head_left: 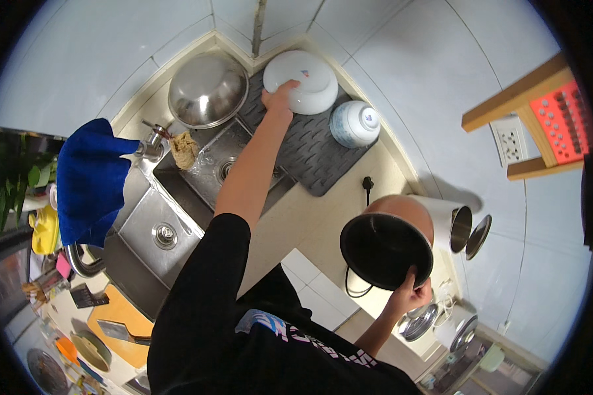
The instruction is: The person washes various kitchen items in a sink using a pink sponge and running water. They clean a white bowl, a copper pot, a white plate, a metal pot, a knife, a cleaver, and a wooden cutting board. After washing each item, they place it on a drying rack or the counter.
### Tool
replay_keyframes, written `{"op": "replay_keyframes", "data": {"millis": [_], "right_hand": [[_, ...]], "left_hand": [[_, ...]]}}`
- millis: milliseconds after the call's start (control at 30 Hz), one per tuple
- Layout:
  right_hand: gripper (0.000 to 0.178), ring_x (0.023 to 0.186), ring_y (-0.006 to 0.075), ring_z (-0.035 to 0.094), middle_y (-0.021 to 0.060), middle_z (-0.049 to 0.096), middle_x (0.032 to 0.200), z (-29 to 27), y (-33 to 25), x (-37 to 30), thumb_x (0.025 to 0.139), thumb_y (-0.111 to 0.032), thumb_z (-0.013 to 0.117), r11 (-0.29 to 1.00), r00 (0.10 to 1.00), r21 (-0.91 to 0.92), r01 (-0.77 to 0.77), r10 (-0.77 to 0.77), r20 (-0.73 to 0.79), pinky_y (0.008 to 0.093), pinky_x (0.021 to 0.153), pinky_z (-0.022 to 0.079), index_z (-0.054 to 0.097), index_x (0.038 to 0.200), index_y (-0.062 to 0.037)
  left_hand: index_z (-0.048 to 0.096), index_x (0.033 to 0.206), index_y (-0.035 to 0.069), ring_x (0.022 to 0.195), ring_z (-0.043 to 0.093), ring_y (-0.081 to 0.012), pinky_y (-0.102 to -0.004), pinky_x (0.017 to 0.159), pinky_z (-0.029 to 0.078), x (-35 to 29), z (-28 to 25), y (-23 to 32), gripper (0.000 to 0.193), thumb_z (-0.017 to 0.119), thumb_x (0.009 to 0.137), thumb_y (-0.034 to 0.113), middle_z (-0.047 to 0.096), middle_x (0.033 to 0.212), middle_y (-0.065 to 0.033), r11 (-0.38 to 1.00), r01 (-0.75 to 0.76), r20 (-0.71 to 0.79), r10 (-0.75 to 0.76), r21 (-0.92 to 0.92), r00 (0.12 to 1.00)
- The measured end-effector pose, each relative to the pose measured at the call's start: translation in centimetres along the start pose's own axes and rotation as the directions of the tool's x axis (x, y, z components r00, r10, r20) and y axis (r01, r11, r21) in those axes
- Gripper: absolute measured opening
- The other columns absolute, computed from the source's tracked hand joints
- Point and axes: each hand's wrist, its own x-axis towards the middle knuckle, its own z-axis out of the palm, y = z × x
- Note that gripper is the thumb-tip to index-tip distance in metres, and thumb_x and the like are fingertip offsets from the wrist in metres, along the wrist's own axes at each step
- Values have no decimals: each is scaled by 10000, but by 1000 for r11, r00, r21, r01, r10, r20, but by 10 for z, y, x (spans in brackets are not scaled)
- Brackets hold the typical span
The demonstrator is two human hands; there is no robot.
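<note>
My left hand (280, 99) reaches to the far end of a dark grey drying mat (323, 158). Its fingers grip the edge of a white plate (310, 79) that lies upside down there, printed mark upward. Beside the plate, an upturned bowl (354, 124) with a blue pattern stands on the mat. On the right, my right hand (412, 296) pinches the rim of a pot (382, 247), black inside and copper-brown outside. The pot is tilted with its mouth toward me, and nothing shows inside it.
A double steel sink (161, 236) lies left of the mat, with an upturned steel basin (208, 91) behind it. A blue cloth (92, 184) and a tan cloth (184, 150) hang by the faucet. Behind the pot stands a white appliance (435, 214) with a black-plugged cord (367, 184).
</note>
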Motion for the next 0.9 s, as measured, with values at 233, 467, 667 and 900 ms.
{"op": "replay_keyframes", "data": {"millis": [233,467,667,900], "right_hand": [[392,519,46,290,-35,354,512,8,-5,-5,789,12,641,1000,995,-15,7,-6,103,221,467,223,337,548,-45],[406,482,78,228,17,270,475,18,-18,-17,746,24,630,993,985,-8,120,-118,123,273,429,160,289,533,-35],[215,377,215,307,82,341,483,56,-46,-7,585,56,557,851,841,-65,522,-500,206,303,381,240,372,523,-34],[242,431,180,381,46,380,545,137,-91,5,402,-35,607,527,513,313,790,-848,132,281,409,304,401,527,-61]], "left_hand": [[322,1296,7,1112,499,-323,-446,893,481,19,-17,-6,940,852,532,145,468,1221,-171,980,-47,108,26,195,994],[442,1247,-71,1054,571,-304,-396,741,550,-12,1,47,820,722,672,443,550,1174,-212,475,-55,118,-104,878,988],[452,1284,-28,949,610,-296,-421,705,538,-24,-26,85,846,590,752,614,559,1164,-204,38,-402,403,-124,915,907],[518,1230,28,1040,574,-195,-428,909,438,-213,-147,142,683,450,862,599,572,1198,-75,936,146,599,-320,321,734]]}}
